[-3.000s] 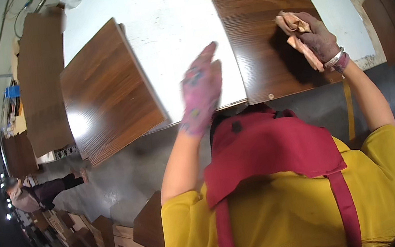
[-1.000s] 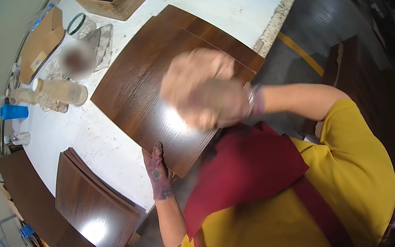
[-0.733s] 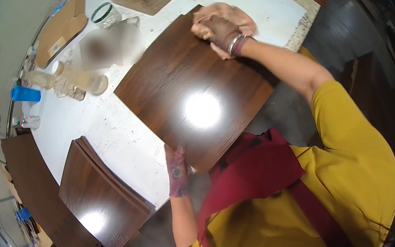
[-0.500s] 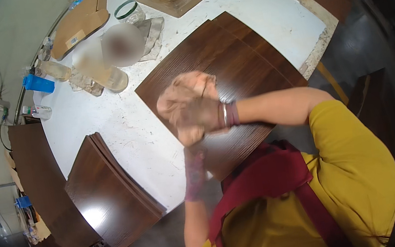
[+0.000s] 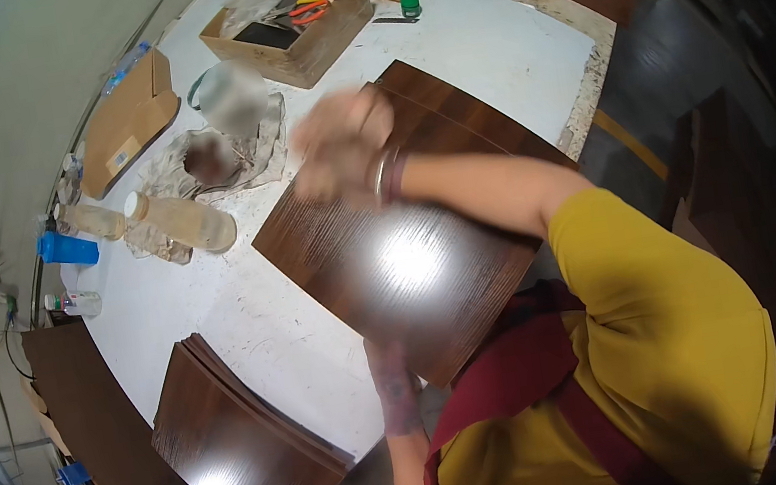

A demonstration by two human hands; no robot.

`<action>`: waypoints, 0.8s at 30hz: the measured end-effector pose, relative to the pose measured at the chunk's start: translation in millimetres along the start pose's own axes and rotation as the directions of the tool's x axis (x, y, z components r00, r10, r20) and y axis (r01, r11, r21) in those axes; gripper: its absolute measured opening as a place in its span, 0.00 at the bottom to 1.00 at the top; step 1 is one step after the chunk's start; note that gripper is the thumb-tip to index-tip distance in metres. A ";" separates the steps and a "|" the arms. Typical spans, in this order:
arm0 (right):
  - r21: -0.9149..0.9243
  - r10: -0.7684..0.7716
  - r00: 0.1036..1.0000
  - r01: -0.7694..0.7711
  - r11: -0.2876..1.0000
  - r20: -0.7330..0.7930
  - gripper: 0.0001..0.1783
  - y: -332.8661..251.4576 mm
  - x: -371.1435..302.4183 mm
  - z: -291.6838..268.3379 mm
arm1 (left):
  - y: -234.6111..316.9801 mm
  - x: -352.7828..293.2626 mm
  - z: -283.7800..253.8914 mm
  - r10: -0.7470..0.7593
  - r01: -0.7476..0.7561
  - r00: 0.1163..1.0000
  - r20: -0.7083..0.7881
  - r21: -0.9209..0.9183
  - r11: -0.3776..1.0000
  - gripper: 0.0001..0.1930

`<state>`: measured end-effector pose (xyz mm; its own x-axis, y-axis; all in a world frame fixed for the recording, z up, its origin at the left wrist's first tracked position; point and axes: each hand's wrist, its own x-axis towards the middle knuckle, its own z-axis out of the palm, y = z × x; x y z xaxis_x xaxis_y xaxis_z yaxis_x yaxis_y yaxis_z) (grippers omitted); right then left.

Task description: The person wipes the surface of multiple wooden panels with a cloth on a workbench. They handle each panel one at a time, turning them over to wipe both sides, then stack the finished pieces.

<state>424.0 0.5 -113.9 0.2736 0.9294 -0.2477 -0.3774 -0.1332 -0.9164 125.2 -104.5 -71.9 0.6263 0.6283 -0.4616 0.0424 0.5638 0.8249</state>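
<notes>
White tabletop, brown wood-grain panel mid-frame.
My blurred right hand clutches a peach cloth at its upper-left edge; my left hand meets its lower-left corner, grip unclear.

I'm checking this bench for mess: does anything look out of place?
Nothing looks spilled. The panels in the left stack sit slightly out of line, their edges not flush, and a crumpled cloth lies bunched near the clear bottle.

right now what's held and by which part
Right hand holds a cloth; blur hides the exact part. Left hand is at the board, left edge; grip unclear.
</notes>
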 end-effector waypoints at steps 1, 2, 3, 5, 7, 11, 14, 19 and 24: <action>-0.137 0.163 0.954 -0.202 0.970 -0.253 0.24 -29.2 7.5 -44.7 | -2.7 1.3 -1.9 0.027 -0.027 1.000 -0.001 -0.034 0.999 0.27; -0.674 -0.160 0.965 -0.022 0.739 -0.207 0.27 -47.8 -2.9 -56.5 | -6.0 1.1 -5.5 0.043 -0.043 0.999 -0.026 -0.012 0.999 0.27; -0.974 -0.466 0.871 -0.055 0.218 -0.153 0.31 -66.6 -16.6 -73.5 | -7.2 2.0 -7.5 0.046 -0.045 0.998 -0.038 0.017 0.999 0.27; -0.850 -0.347 0.917 0.018 0.527 -0.196 0.16 -58.0 -67.0 -24.4 | -7.3 2.0 -5.4 0.022 -0.023 0.999 -0.045 -0.014 1.000 0.26; -0.788 -0.354 0.932 0.274 0.551 0.076 0.13 10.1 -110.1 27.8 | -1.9 -2.3 0.3 -0.044 0.040 0.998 -0.035 -0.110 0.993 0.26; -0.609 -0.594 0.513 0.791 0.048 0.620 0.09 59.5 -194.3 65.1 | -28.7 -1.5 -51.9 0.329 -0.346 0.932 0.155 0.656 0.671 0.26; -0.321 -0.523 0.678 0.719 0.616 0.516 0.09 -47.0 -184.2 12.0 | 33.2 -25.3 -42.1 0.373 -0.218 0.912 -0.168 0.571 0.792 0.28; -0.612 -0.581 0.425 0.773 -0.166 0.694 0.19 -171.3 -199.8 -15.1 | 171.5 -57.7 43.0 0.505 -0.524 0.850 0.151 0.141 0.840 0.29; -0.531 0.038 0.888 0.240 0.813 0.459 0.18 -295.5 -214.7 -25.1 | 160.7 17.8 161.2 0.691 -0.887 0.364 0.624 0.459 0.052 0.35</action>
<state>499.0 -168.3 202.2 -0.1771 0.9780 -0.1102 0.2286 -0.0681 -0.9711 268.7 -89.2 105.1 0.7431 0.2835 0.6062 -0.1961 -0.7738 0.6024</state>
